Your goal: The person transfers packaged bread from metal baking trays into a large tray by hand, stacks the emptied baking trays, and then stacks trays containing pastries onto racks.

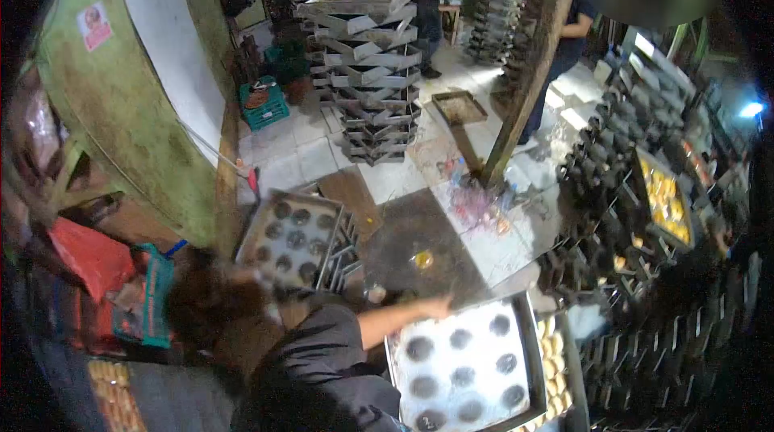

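My left hand (435, 308), at the end of a dark short-sleeved arm from the lower left, grips the far rim of a metal baking tray (476, 351). The tray is marked with rows of dark round spots. Just beyond its right side, a second tray (556, 375) holds pale, elongated pieces of dough or bread, partly hidden. My right hand does not show. To the left, a similar spotted baking tray (294, 234) tops a short stack. Near it is a blurred brown shape (218, 295) that I cannot make out.
A tall stack of trays (363, 69) stands ahead. A wooden post (532, 69) rises at centre right. More stacked trays (629, 133) fill the right, including a tray of yellow pieces (665, 198). Two people stand at the back. A teal crate (264, 105) sits on the tiles.
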A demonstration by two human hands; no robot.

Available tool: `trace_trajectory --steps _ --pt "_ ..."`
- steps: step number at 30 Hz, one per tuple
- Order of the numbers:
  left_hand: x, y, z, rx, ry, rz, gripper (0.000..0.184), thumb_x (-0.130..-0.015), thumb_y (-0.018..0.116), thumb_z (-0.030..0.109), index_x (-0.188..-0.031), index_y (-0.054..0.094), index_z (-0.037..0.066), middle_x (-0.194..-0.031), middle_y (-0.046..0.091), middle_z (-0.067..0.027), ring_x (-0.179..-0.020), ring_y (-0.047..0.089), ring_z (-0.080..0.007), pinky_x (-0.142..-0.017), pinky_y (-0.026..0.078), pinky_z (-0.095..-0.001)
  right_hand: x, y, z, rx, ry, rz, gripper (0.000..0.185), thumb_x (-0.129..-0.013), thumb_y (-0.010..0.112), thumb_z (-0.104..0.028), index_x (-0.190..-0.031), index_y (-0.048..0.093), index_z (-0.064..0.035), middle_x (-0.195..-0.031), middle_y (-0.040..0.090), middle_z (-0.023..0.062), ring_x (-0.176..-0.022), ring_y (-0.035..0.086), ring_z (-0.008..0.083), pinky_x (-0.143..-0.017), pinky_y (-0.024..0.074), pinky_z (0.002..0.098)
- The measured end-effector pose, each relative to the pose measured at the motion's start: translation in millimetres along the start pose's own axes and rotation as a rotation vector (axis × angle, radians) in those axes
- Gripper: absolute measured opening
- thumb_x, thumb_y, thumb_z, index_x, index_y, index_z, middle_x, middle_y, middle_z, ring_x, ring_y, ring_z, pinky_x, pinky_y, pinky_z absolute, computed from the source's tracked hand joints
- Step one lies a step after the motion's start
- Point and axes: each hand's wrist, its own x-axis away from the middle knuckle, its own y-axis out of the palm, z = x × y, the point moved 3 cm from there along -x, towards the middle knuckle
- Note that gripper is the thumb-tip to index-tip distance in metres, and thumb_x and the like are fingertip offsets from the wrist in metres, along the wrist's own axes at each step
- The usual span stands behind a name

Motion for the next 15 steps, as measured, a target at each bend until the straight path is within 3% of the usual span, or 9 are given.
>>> trace_trajectory --steps 2,4,5,7,10,12,14,15 --pt "7.0 20.3 8.7 0.010 0.131 -0.155 0.071 -0.075 0.056 0.052 -0.125 0.041 0.004 -0.116 0.051 -0.0221 -0.103 0.051 -0.0316 -0.090 0.038 -0.0383 16.2 29.1 -21.9 -0.017 0.004 0.009 0.049 -0.091 0.034 -0.043 -0.103 0.049 0.0025 -0.095 0.054 0.0128 -0.089 0.050 0.0218 -0.079 0.0382 0.0344" --pt "-37.2 80.8 -65.8 0.051 0.143 -0.288 0.060 -0.075 0.056 0.052 -0.104 0.058 0.000 -0.099 0.059 -0.0230 -0.093 0.056 -0.0345 -0.080 0.043 -0.0390 32.3 52.4 -38.3 -0.033 -0.005 0.021 0.049 -0.091 0.034 -0.043 -0.105 0.047 0.0025 -0.098 0.053 0.0130 -0.091 0.049 0.0220 -0.081 0.0374 0.0342" --pt "-4.4 52.4 -33.4 0.000 0.128 -0.263 0.062 -0.075 0.056 0.051 -0.100 0.058 -0.006 -0.095 0.059 -0.0254 -0.089 0.057 -0.0356 -0.078 0.044 -0.0395 40.9 61.3 -43.1 -0.042 -0.013 0.023 0.050 -0.091 0.035 -0.043 -0.107 0.047 0.0025 -0.100 0.052 0.0131 -0.093 0.048 0.0221 -0.081 0.0370 0.0341" --pt "5.8 55.6 -48.6 -0.067 -0.054 -0.257 0.062 -0.075 0.057 0.050 -0.096 0.058 -0.009 -0.093 0.058 -0.0280 -0.087 0.058 -0.0363 -0.077 0.044 -0.0400 57.0 79.0 -49.9 -0.066 -0.033 0.035 0.050 -0.091 0.035 -0.043 -0.109 0.045 0.0026 -0.103 0.051 0.0134 -0.096 0.047 0.0222 -0.083 0.0363 0.0339" --pt "56.2 36.8 -74.4 0.008 -0.047 -0.138 0.064 -0.075 0.056 0.051 -0.091 0.058 -0.011 -0.092 0.058 -0.0290 -0.085 0.058 -0.0367 -0.075 0.045 -0.0414 82.6 101.1 -52.6 -0.112 -0.076 0.047 0.051 -0.090 0.036 -0.042 -0.113 0.043 0.0027 -0.108 0.050 0.0137 -0.100 0.046 0.0225 -0.086 0.0352 0.0337" --pt "100.8 13.6 -113.3 0.093 -0.179 -0.044 0.065 -0.076 0.054 0.052 -0.090 0.059 -0.011 -0.092 0.059 -0.0278 -0.084 0.059 -0.0367 -0.074 0.045 -0.0418 99.9 117.0 -51.0 -0.155 -0.110 0.053 0.052 -0.090 0.037 -0.042 -0.116 0.041 0.0027 -0.111 0.049 0.0139 -0.103 0.045 0.0227 -0.088 0.0344 0.0335" --pt "172.1 -55.9 -122.8 0.097 -0.228 -0.082 0.064 -0.077 0.054 0.052 -0.094 0.058 -0.010 -0.090 0.059 -0.0271 -0.083 0.059 -0.0350 -0.073 0.045 -0.0419 114.3 127.7 -50.0 -0.212 -0.150 0.053 0.053 -0.090 0.037 -0.042 -0.119 0.040 0.0028 -0.114 0.048 0.0142 -0.106 0.044 0.0228 -0.090 0.0337 0.0333" --pt "202.6 -70.2 -142.8 0.250 -0.286 -0.038 0.062 -0.078 0.052 0.051 -0.106 0.053 -0.004 -0.102 0.055 -0.0239 -0.093 0.055 -0.0306 -0.075 0.045 -0.0376 120.1 131.9 -51.7 -0.242 -0.181 0.052 0.054 -0.090 0.038 -0.042 -0.120 0.039 0.0028 -0.116 0.048 0.0143 -0.107 0.043 0.0229 -0.090 0.0333 0.0332"
